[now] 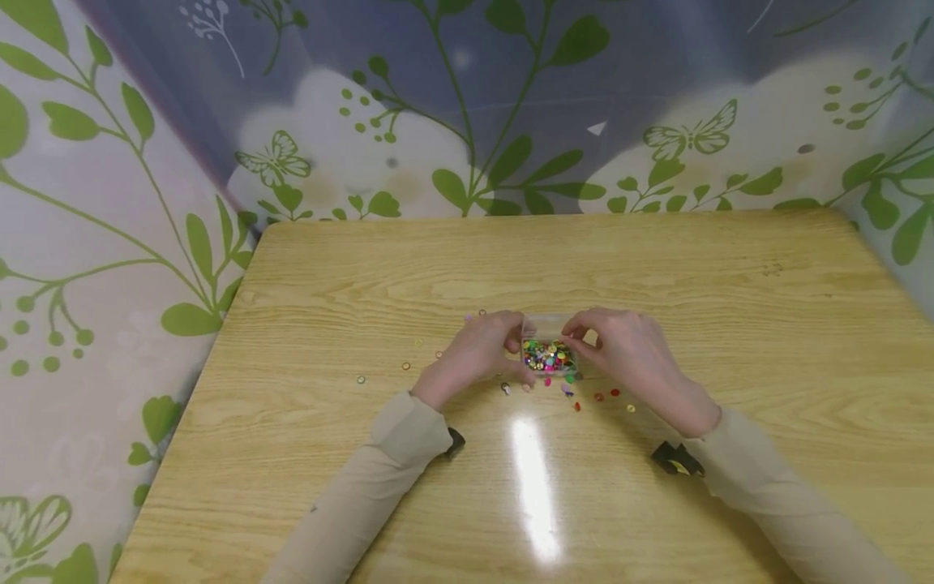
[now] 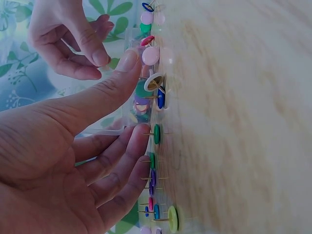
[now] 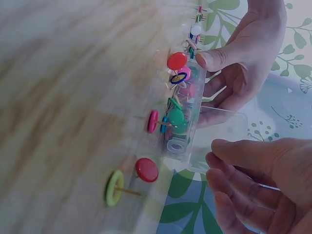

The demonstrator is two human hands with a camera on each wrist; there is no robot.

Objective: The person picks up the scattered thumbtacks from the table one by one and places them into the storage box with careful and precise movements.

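A small clear plastic box (image 1: 550,374) stands on the table with its transparent lid (image 1: 549,326) tipped back on the far side. Multicoloured thumbtacks (image 1: 543,354) fill it. My left hand (image 1: 477,349) holds the box from its left side, thumb at the near wall and fingers behind. On the other side, my right hand (image 1: 627,345) hovers by the box and lid, its fingers loosely bent and thumb near the index fingertip. Nothing shows between them. Loose thumbtacks lie around the box, among them a red one (image 3: 147,169) and a yellow-green one (image 3: 114,187).
More thumbtacks, such as a green one (image 2: 157,134), are scattered left of the box on the wood-grain table (image 1: 350,487). A leaf-patterned covering (image 1: 409,162) rises behind the table's far edge and along both sides. Dark wrist mounts show under both sleeves.
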